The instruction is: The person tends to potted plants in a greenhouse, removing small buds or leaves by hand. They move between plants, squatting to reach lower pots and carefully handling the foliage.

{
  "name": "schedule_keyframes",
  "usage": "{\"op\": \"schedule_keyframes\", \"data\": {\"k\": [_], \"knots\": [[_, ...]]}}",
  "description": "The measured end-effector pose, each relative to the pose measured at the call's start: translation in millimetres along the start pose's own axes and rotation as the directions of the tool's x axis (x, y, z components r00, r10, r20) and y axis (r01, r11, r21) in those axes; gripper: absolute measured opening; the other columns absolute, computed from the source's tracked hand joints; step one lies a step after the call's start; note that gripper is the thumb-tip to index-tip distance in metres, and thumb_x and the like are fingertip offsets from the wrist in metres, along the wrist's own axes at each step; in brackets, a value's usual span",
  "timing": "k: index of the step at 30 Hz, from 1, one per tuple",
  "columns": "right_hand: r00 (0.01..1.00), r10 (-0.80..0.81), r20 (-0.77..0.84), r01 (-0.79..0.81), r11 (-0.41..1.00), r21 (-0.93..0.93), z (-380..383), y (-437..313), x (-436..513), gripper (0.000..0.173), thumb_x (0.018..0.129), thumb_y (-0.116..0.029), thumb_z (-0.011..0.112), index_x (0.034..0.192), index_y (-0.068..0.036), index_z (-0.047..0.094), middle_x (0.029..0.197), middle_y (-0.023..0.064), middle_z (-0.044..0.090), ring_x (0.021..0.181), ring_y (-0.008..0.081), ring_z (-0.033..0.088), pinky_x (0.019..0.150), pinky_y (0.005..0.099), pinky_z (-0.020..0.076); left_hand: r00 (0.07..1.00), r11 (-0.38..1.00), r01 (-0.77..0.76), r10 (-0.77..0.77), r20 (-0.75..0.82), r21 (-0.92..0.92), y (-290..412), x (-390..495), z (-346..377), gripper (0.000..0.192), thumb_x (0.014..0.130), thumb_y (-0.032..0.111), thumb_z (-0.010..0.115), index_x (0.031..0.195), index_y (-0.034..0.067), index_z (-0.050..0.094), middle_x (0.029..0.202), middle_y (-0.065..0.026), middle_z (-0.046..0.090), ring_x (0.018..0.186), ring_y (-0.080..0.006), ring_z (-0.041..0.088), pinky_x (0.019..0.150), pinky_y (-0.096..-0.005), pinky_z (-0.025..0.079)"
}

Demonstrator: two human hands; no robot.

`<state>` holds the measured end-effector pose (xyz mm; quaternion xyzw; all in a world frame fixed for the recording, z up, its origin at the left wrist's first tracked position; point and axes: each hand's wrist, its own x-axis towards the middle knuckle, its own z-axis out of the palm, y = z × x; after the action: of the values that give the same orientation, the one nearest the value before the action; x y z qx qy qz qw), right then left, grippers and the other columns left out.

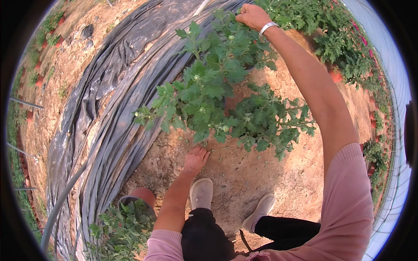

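Note:
A leafy green plant with small round buds (212,84), like a chrysanthemum, spreads in front of me over bare soil. My right hand (253,15) reaches to its far top edge, fingers curled in at the leaves; a silver band circles that wrist. Whether a stem is between those fingers is hidden. Low at the plant's near edge is my left hand (196,159), fingers bent downward beside a thin stem tip; I cannot tell if it grips anything. Small green clippings (225,148) lie on the soil just right of it.
Bunched black plastic sheeting (120,130) runs along the left, with a grey pipe (65,195) curving over it. A reddish pot (143,195) and another leafy plant (125,225) are at lower left. Potted plants (343,52) line the right, beside a pale film wall (388,49).

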<state>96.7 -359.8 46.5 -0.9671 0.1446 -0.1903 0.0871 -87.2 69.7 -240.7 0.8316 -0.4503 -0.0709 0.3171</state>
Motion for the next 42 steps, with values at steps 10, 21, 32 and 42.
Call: {"op": "schedule_keyframes", "data": {"k": [10, 21, 32, 42], "knots": [[0.933, 0.291, 0.212, -0.356, 0.835, 0.421, -2, -4, 6, 0.042, 0.08, -0.045, 0.066, 0.094, -0.006, 0.069, 0.079, 0.0126, 0.068, 0.07, 0.0279, 0.068, 0.067, 0.0392, 0.0543, 1.0, 0.999, -0.018, 0.017, -0.021, -0.043, -3, 0, 2, 0.016, 0.083, 0.022, 0.066, 0.076, 0.009, 0.059, 0.078, -0.0082, 0.057, 0.072, -0.0304, 0.06, 0.06, -0.0417, 0.05], [0.996, 0.012, -0.09, -0.035, 0.965, -0.262, -3, -33, -10, 0.032, 0.079, -0.027, 0.067, 0.107, -0.013, 0.063, 0.105, 0.0129, 0.064, 0.099, 0.033, 0.063, 0.083, 0.0453, 0.0518, 1.0, 1.0, -0.026, 0.026, 0.006, -0.007, -1, 1, -1, 0.018, 0.082, 0.022, 0.066, 0.072, 0.01, 0.058, 0.075, -0.0075, 0.058, 0.072, -0.0283, 0.061, 0.062, -0.0403, 0.051], [0.999, 0.021, 0.05, -0.005, 0.954, -0.3, -12, -43, -7, 0.017, 0.076, -0.016, 0.061, 0.09, -0.007, 0.067, 0.089, 0.0167, 0.068, 0.089, 0.0337, 0.066, 0.077, 0.0465, 0.0526, 1.0, 1.0, -0.004, 0.004, -0.004, -0.009, 2, 0, -1, 0.016, 0.081, 0.021, 0.067, 0.073, 0.01, 0.059, 0.077, -0.0075, 0.058, 0.073, -0.0285, 0.061, 0.062, -0.0391, 0.052], [0.997, 0.016, 0.072, 0.008, 0.949, -0.316, -15, -49, -10, 0.017, 0.075, -0.019, 0.06, 0.085, -0.005, 0.064, 0.085, 0.0175, 0.067, 0.083, 0.0371, 0.064, 0.074, 0.0472, 0.0522, 0.999, 1.0, 0.007, -0.007, 0.033, 0.012, 4, 1, -5, 0.016, 0.081, 0.021, 0.067, 0.073, 0.01, 0.059, 0.077, -0.0076, 0.059, 0.073, -0.0295, 0.061, 0.063, -0.0403, 0.051]]}}
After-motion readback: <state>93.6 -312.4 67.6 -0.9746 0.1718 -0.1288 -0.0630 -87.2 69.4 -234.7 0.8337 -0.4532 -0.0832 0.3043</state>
